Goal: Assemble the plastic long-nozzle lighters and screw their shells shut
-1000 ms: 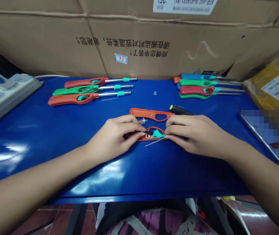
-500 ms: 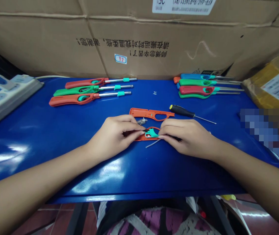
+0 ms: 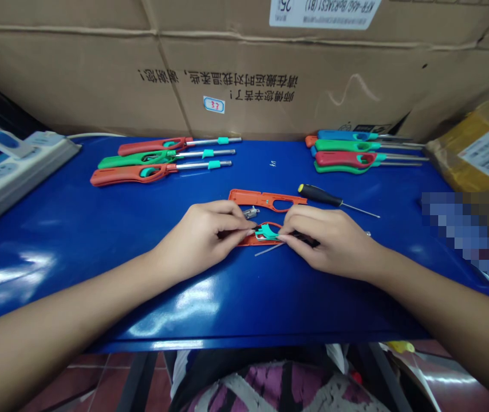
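Note:
Over an orange lighter shell half (image 3: 251, 240) on the blue table, both of my hands meet at a teal trigger (image 3: 265, 232). From the left, my left hand (image 3: 216, 232) is closed, thumb and forefinger pinching a small black part at the trigger's left end. Opposite it, my right hand (image 3: 322, 234) is closed on the trigger's right tip; its fingers cover part of the shell. Just beyond my left fingertips lies a small metal piece (image 3: 251, 213). A thin clear tube (image 3: 267, 250) sticks out below the shell.
The other orange shell half (image 3: 265, 199) and a black-and-yellow screwdriver (image 3: 319, 194) lie behind my hands. Long lighters (image 3: 130, 175) rest at the back left, several more (image 3: 343, 159) at the back right. Boxes (image 3: 98, 80) wall the rear; a power strip (image 3: 25, 171) stands left.
The whole view has shifted slightly. Both hands keep their pinch at the trigger, with hardly any visible movement.

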A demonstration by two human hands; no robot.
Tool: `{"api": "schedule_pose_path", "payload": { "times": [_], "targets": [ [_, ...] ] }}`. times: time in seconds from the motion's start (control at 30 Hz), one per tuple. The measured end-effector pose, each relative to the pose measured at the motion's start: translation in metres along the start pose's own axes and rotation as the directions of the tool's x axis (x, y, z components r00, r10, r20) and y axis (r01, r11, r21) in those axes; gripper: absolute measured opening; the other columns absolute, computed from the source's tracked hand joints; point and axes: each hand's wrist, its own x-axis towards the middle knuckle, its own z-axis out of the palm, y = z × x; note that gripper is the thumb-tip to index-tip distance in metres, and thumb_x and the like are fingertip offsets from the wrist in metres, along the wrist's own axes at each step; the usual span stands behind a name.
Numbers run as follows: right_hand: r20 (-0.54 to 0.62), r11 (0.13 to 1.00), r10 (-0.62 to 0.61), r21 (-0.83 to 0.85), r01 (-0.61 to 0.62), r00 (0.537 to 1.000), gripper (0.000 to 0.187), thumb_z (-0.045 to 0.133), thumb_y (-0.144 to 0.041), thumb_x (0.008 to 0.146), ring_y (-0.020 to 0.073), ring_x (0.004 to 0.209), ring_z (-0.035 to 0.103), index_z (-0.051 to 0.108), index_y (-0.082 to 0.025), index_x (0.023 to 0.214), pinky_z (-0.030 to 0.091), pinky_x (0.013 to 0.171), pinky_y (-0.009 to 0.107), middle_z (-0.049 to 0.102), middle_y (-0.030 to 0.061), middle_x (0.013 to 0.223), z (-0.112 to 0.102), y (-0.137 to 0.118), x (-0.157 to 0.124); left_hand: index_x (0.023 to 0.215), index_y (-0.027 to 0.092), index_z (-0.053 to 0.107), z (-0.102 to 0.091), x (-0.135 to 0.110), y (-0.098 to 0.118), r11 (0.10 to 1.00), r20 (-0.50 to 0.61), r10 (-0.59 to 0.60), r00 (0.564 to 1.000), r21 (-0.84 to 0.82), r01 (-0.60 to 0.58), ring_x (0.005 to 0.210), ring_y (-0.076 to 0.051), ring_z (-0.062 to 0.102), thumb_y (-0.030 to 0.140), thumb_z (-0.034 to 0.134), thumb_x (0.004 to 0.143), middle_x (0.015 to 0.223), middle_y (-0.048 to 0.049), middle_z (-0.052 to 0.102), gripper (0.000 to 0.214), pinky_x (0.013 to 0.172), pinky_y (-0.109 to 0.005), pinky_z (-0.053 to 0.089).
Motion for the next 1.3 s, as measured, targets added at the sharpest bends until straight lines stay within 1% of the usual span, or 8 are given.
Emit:
{"api": "schedule_pose_path", "payload": {
  "times": [0.17, 0.3, 0.53, 0.73, 0.87, 1.13, 1.2, 1.3],
  "targets": [
    [-0.006, 1.000, 0.012, 0.011, -0.012, 1.000, 0.012, 0.052, -0.018, 0.098, 0.0157, 0.083, 0.063, 0.062, -0.018, 0.090, 0.047, 0.071, 0.027, 0.067, 0.0043, 0.091, -0.0016, -0.0004, -0.0001, 0.106, 0.015, 0.079, 0.0000, -0.0020, 0.0013, 1.000, 0.014, -0.003, 1.000, 0.003, 0.003, 0.077, -0.012, 0.068, 0.013, 0.064, 0.092, 0.095, -0.0068, 0.072, 0.020, 0.066, -0.022, 0.054],
    [-0.010, 0.999, 0.024, 0.023, -0.024, 1.000, 0.013, 0.051, -0.018, 0.099, 0.0163, 0.082, 0.062, 0.061, -0.018, 0.090, 0.047, 0.071, 0.028, 0.065, 0.0050, 0.090, -0.0032, -0.0006, 0.0008, 0.106, 0.016, 0.079, -0.0003, -0.0021, 0.0013, 1.000, 0.004, 0.001, 1.000, 0.021, -0.001, 0.079, -0.013, 0.069, 0.013, 0.063, 0.092, 0.095, -0.0071, 0.073, 0.021, 0.069, -0.024, 0.056],
    [0.011, 1.000, 0.017, -0.013, -0.016, 1.000, 0.014, 0.051, -0.020, 0.100, 0.0168, 0.083, 0.062, 0.061, -0.018, 0.091, 0.048, 0.073, 0.029, 0.065, 0.0054, 0.091, -0.0021, 0.0003, 0.0004, 0.104, 0.015, 0.079, 0.0000, -0.0010, -0.0004, 1.000, 0.004, -0.004, 1.000, 0.017, 0.004, 0.075, -0.012, 0.068, 0.010, 0.064, 0.091, 0.090, -0.0057, 0.072, 0.020, 0.068, -0.023, 0.055],
    [-0.015, 1.000, 0.019, 0.008, -0.019, 1.000, 0.012, 0.049, -0.015, 0.098, 0.0167, 0.082, 0.061, 0.058, -0.019, 0.091, 0.047, 0.070, 0.028, 0.065, 0.0059, 0.093, -0.0020, -0.0003, 0.0001, 0.104, 0.013, 0.079, 0.0003, -0.0011, -0.0004, 0.999, -0.007, 0.024, 1.000, 0.023, -0.024, 0.075, -0.012, 0.068, 0.009, 0.065, 0.091, 0.088, -0.0050, 0.072, 0.019, 0.068, -0.022, 0.053],
    [-0.023, 0.999, 0.032, 0.002, -0.032, 0.999, 0.013, 0.048, -0.015, 0.098, 0.0168, 0.081, 0.061, 0.058, -0.019, 0.091, 0.047, 0.070, 0.028, 0.065, 0.0065, 0.094, -0.0027, -0.0005, 0.0005, 0.105, 0.015, 0.078, 0.0003, -0.0004, -0.0002, 0.999, -0.008, 0.021, 1.000, 0.028, -0.021, 0.075, -0.012, 0.068, 0.011, 0.064, 0.092, 0.089, -0.0050, 0.073, 0.020, 0.068, -0.023, 0.054],
    [0.038, 0.999, 0.004, -0.044, -0.002, 0.999, 0.016, 0.051, -0.019, 0.099, 0.0156, 0.086, 0.066, 0.065, -0.019, 0.092, 0.047, 0.072, 0.027, 0.070, 0.0043, 0.095, -0.0015, -0.0025, -0.0006, 0.101, 0.017, 0.079, 0.0000, -0.0003, -0.0005, 0.999, -0.006, 0.001, 1.000, 0.033, 0.000, 0.074, -0.012, 0.070, 0.013, 0.064, 0.092, 0.088, -0.0045, 0.074, 0.018, 0.068, -0.023, 0.056],
    [0.037, 0.999, 0.000, -0.049, 0.002, 0.999, 0.017, 0.051, -0.019, 0.099, 0.0155, 0.087, 0.067, 0.066, -0.020, 0.092, 0.047, 0.072, 0.027, 0.072, 0.0042, 0.096, -0.0017, -0.0034, -0.0003, 0.102, 0.017, 0.079, -0.0012, -0.0010, -0.0006, 0.998, 0.001, 0.022, 1.000, 0.062, -0.022, 0.076, -0.013, 0.071, 0.014, 0.063, 0.094, 0.090, -0.0043, 0.075, 0.018, 0.070, -0.023, 0.057],
    [0.036, 0.998, -0.007, -0.062, 0.009, 0.999, 0.019, 0.051, -0.019, 0.099, 0.0154, 0.085, 0.067, 0.068, -0.020, 0.090, 0.046, 0.071, 0.027, 0.072, 0.0036, 0.095, -0.0024, -0.0041, 0.0000, 0.105, 0.017, 0.076, -0.0042, -0.0029, 0.0008, 0.979, 0.033, 0.108, 0.994, 0.173, -0.112, 0.084, -0.016, 0.072, 0.015, 0.059, 0.097, 0.093, -0.0046, 0.077, 0.019, 0.075, -0.025, 0.057]
  ]
}}
